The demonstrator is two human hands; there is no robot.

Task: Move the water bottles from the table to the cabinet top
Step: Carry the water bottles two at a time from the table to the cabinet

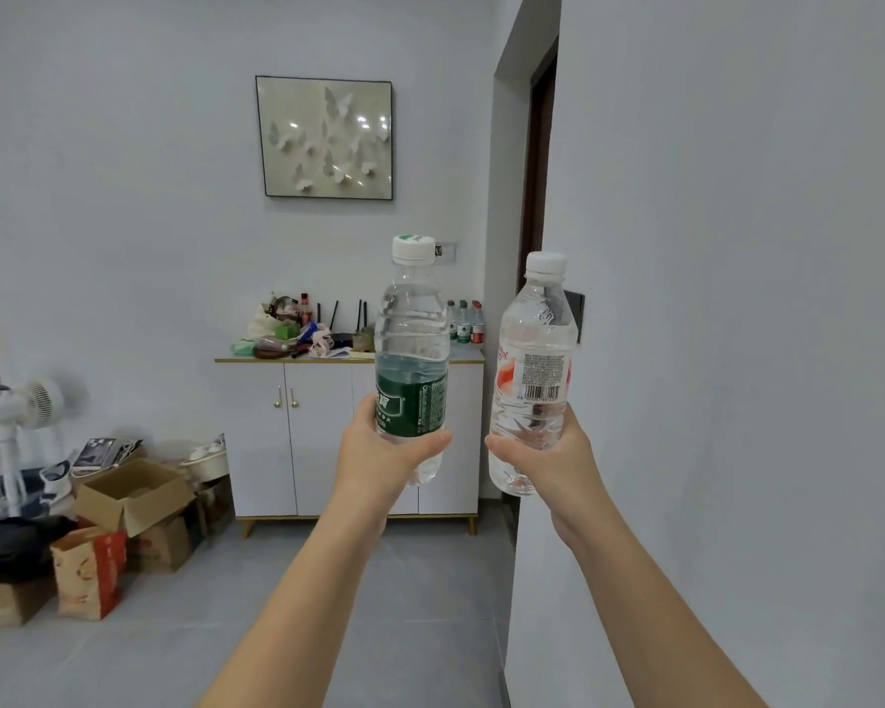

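My left hand (379,452) grips a clear water bottle with a green label (413,350) near its base and holds it upright. In my right hand (547,459) is a second upright bottle with a red and white label (532,370), gripped low. Both are raised in front of me, side by side and apart. Ahead against the far wall stands the white cabinet (318,436). On the right end of its top stand several small water bottles (465,321), partly hidden behind the green-label bottle.
Clutter, including bags and a router (297,329), covers the left and middle of the cabinet top. Cardboard boxes (134,498) and a paper bag (90,574) lie on the floor at left, beside a white fan (21,416). A wall corner (532,503) juts out close on my right.
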